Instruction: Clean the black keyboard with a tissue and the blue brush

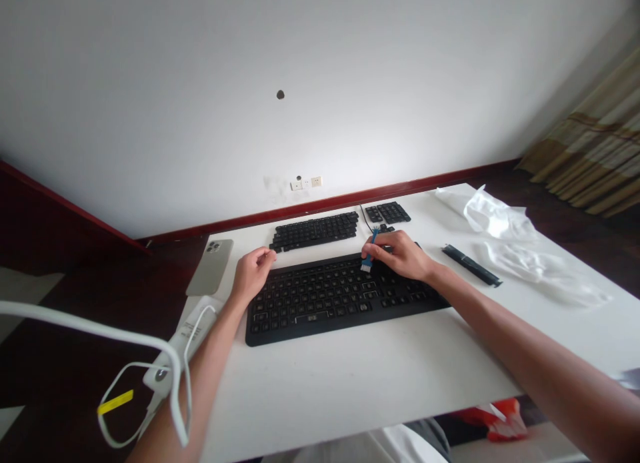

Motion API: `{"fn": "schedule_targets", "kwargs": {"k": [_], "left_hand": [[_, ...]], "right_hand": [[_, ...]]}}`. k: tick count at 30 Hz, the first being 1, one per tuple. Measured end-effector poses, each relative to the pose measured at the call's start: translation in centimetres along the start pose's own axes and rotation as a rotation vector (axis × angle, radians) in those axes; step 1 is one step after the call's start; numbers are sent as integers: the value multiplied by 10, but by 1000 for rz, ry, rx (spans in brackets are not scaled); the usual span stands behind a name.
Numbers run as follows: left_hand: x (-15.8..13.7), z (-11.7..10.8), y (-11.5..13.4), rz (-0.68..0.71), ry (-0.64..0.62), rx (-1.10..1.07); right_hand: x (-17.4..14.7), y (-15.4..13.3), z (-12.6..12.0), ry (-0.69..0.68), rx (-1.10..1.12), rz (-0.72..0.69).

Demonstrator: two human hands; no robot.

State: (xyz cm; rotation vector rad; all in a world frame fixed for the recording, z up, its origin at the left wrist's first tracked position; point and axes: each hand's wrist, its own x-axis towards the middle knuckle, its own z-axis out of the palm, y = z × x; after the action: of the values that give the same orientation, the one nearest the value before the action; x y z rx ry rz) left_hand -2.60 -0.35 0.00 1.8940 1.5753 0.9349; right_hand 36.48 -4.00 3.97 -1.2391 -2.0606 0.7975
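A black keyboard (pixel 310 320) with its keycaps off lies on the white table, bare switch positions showing across it. My right hand (pixel 403 253) pinches a small blue brush (pixel 371 250); its white bristles point down at the upper right part of the keyboard. At the keyboard's upper left corner, my left hand (pixel 254 271) is closed, fingers curled over the edge. Behind the keyboard lie the removed keycaps (pixel 317 230) in a block, with a smaller group of keycaps (pixel 394 212) to their right. My right hand hides part of the keyboard.
A phone (pixel 210 266) lies at the table's left edge, near a white power strip (pixel 187 336) with a looping white cable (pixel 170 356). On the right are a long black bar-shaped piece (pixel 471 265) and crumpled clear plastic bags (pixel 495 213). A wall stands behind the table (pixel 320 376).
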Motion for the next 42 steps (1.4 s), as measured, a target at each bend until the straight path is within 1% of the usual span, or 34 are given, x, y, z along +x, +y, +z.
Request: {"fn": "schedule_targets", "kwargs": {"k": [3,6,9,11,14,21,25,30,33,36,40,42], "left_hand": [[1,0,-2,-7,2,1],[1,0,-2,-4,2,9],[1,0,-2,-1,4,12],[1,0,-2,-4,4,9],[1,0,-2,-8,5,6],[1,0,2,-9,10,10],[1,0,1,0,4,5],[1,0,0,-16,7,10],[1,0,0,-18,10,14],[1,1,-1,-15,6,18],[2,1,-3,-8,0,12],[2,1,-3,-6,0,8]], "right_hand": [[0,-3,-2,-25,-3,-9],[0,-5,-2,-85,-10,-14],[-1,-6,-3,-147,45,-8],[-2,-7,-5,-146,71,-6],[-2,-8,-8,-128,39,-12],[-3,-11,-4,-234,40,-31],[-4,-14,-3,-243,36,-42],[-6,-18,-3,-274,106,-7],[-6,-19,-1,-267,78,-25],[-5,-18,0,-292,66,-43],[-5,-14,0,-232,24,-44],[-5,-13,0,-229,3,-34]]}}
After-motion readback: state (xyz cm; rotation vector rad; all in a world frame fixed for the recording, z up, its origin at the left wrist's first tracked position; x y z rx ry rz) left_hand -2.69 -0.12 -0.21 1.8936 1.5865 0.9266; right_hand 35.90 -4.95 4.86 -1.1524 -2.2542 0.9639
